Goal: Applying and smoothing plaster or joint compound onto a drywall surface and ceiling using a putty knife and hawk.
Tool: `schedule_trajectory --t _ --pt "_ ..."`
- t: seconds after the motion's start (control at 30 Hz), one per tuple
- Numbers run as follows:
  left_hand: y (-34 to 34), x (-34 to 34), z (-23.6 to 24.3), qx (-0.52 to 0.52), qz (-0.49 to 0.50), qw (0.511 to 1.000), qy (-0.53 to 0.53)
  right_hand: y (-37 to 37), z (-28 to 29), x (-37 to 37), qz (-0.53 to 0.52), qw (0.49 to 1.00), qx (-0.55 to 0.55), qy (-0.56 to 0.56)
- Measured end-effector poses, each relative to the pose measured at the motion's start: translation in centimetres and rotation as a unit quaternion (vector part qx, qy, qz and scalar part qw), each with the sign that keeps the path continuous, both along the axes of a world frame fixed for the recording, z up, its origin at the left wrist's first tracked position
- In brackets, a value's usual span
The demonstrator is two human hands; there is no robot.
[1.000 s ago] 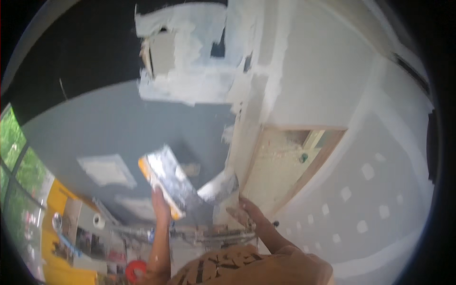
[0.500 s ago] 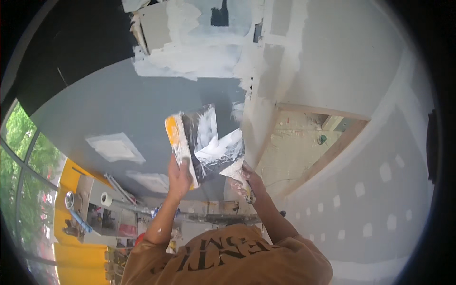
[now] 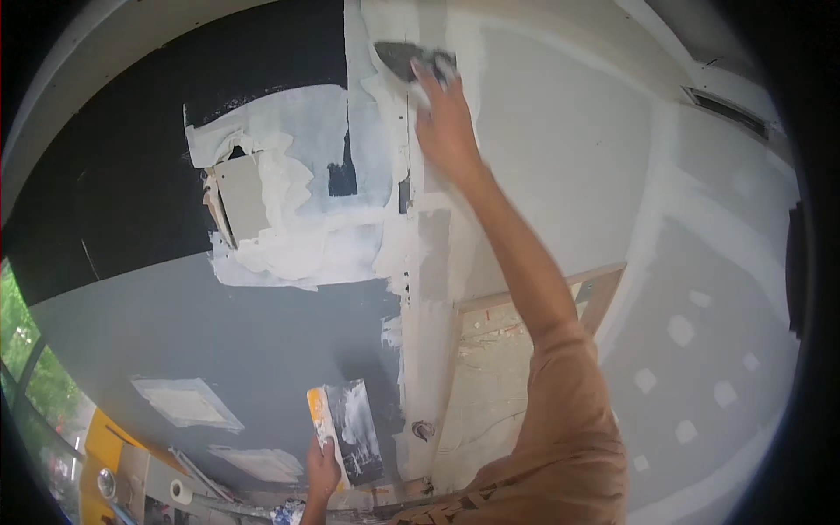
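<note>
My right hand [image 3: 448, 122] is raised high, closed on a putty knife [image 3: 402, 58] whose dark blade lies against the white-filled vertical seam [image 3: 360, 52] at the top of the wall. Low in the middle, my left hand [image 3: 324, 468] grips a wide steel filling knife [image 3: 357, 420] by its yellow, compound-smeared back, with white compound on the blade. Left of the seam is a roughly plastered patch [image 3: 311, 245] with a loose board piece [image 3: 241, 197] and dark gaps, between the black upper wall [image 3: 105, 166] and the grey lower wall [image 3: 219, 332].
At the lower right of this wall is a wood-framed opening [image 3: 486, 359]; a patched plasterboard wall [image 3: 709, 367] runs along the right. At the lower left are a window [image 3: 31, 350], a yellow surface [image 3: 96, 429], a white roll [image 3: 181, 492] and assorted gear along the bottom.
My right hand has moved from beside the wide knife up to the top seam with the putty knife. My left hand with the wide knife is now lower in view, and the view has tilted up.
</note>
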State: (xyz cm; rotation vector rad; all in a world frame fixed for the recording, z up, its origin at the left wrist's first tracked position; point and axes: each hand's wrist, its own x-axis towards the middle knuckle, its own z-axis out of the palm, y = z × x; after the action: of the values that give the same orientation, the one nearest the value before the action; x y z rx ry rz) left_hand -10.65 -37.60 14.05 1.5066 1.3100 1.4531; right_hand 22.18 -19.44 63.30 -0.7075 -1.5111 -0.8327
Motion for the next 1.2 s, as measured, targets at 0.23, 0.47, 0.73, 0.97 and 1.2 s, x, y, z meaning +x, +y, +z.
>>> schedule_trajectory --t 0.23,0.47,0.73,0.97,1.2 --pt "-0.3 -1.5 -6.2 0.017 0.043 0.996 -0.083 7.3 17.0 2.4 -0.157 0.986 -0.052 0.027" --pt "-1.5 -3.4 -8.7 -0.095 0.069 0.989 -0.086 10.9 18.8 3.5 -0.224 0.974 0.016 0.036" --pt "-1.9 -3.9 -8.1 -0.138 0.040 0.987 -0.077 9.3 21.9 4.5 -0.247 0.969 -0.008 -0.007" --pt "-0.9 -4.8 -11.1 -0.109 0.028 0.977 -0.182 7.2 21.0 3.9 -0.250 0.966 -0.064 -0.032" --pt "-1.0 -4.5 -9.5 -0.165 0.061 0.982 -0.067 10.6 20.0 5.0 -0.203 0.979 0.015 0.008"
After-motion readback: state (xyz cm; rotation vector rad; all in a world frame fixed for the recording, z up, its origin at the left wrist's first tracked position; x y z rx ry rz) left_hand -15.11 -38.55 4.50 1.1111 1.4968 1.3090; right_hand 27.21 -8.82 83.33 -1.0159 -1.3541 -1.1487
